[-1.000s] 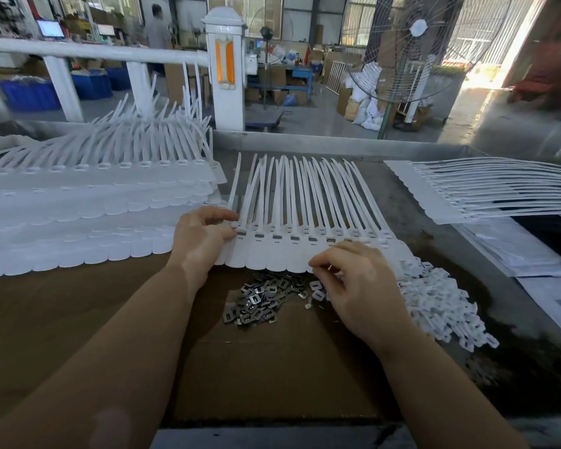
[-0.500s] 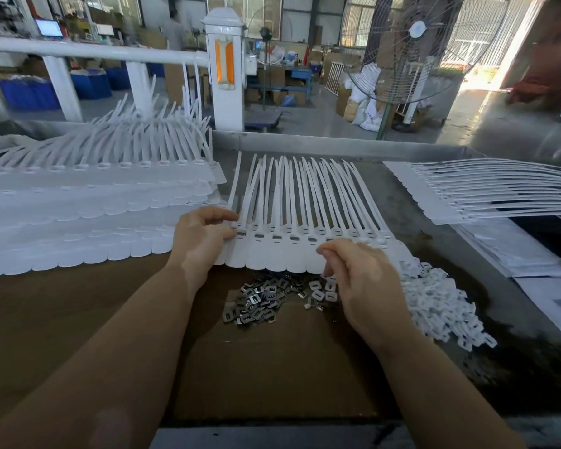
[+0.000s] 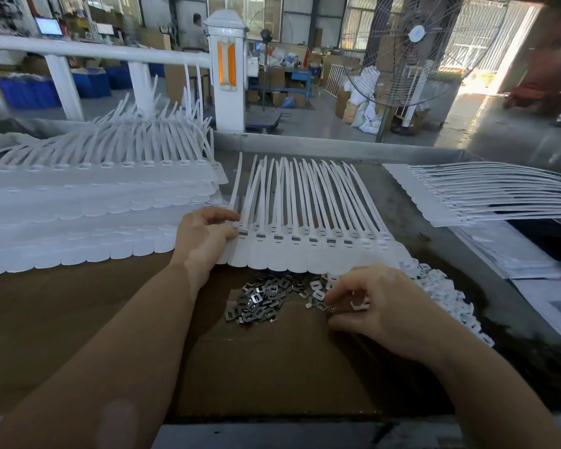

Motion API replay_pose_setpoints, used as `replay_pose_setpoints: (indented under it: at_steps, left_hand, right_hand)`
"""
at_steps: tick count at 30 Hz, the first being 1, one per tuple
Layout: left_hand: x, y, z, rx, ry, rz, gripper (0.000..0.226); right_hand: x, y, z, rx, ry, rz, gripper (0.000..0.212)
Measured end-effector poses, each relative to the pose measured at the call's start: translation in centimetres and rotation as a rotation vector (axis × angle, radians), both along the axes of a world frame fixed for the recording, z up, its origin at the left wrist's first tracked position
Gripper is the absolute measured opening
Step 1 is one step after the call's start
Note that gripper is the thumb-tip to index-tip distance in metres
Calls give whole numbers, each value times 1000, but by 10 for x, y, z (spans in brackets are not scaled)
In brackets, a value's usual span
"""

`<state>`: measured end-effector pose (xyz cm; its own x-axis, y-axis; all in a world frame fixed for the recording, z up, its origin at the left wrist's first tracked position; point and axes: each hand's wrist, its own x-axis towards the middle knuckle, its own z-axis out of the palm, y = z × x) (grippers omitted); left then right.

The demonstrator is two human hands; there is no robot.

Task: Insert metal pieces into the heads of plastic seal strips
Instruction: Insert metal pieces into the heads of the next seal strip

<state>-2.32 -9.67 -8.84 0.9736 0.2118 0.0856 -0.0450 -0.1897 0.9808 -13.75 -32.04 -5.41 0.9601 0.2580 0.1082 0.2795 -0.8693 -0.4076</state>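
Note:
A joined row of white seal strips (image 3: 305, 254) lies on the cardboard with its tails fanning away from me. Several heads (image 3: 329, 242) show dark metal inside; the rightmost ones look white. My left hand (image 3: 204, 236) pinches the row's left end at the first head. A pile of small metal pieces (image 3: 259, 303) sits just below the row. To the right of that pile my right hand (image 3: 373, 306) hovers low, fingers curled, fingertips pinching a small metal piece. A white clip shows under its fingers.
A heap of small white plastic clips (image 3: 441, 286) spreads to the right of the row. Stacked strip rows (image 3: 94, 202) fill the left side, and another stack (image 3: 486, 199) lies at the right. Papers (image 3: 512, 254) sit near the right edge. A standing fan (image 3: 412, 47) is behind the table.
My right hand has pulled back from the strip heads down to the loose pieces beside the metal pile. My left hand has stayed on the row's left end.

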Motion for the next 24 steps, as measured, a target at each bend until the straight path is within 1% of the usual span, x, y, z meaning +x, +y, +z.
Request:
replay_pose_setpoints:
  at_steps: [2, 4, 9, 15, 19, 24]
  left_hand:
    - [0, 0, 0, -3, -1, -1, 29]
    - [0, 0, 0, -9, 0, -2, 29]
    - [-2, 0, 0, -2, -15, -5, 31]
    - [-1, 0, 0, -8, -14, -4, 30]
    - [-1, 0, 0, -8, -8, -4, 30]
    - [-1, 0, 1, -24, -11, -10, 31]
  right_hand:
    - [0, -2, 1, 17, 67, 7, 19]
    - [2, -1, -2, 31, 58, 7, 15]
    - [12, 12, -13, 74, -84, -20, 6]
    - [24, 30, -12, 32, -208, -24, 8]
    - [35, 33, -8, 104, -303, -35, 8]
    - [34, 34, -21, 229, -317, 8, 10]
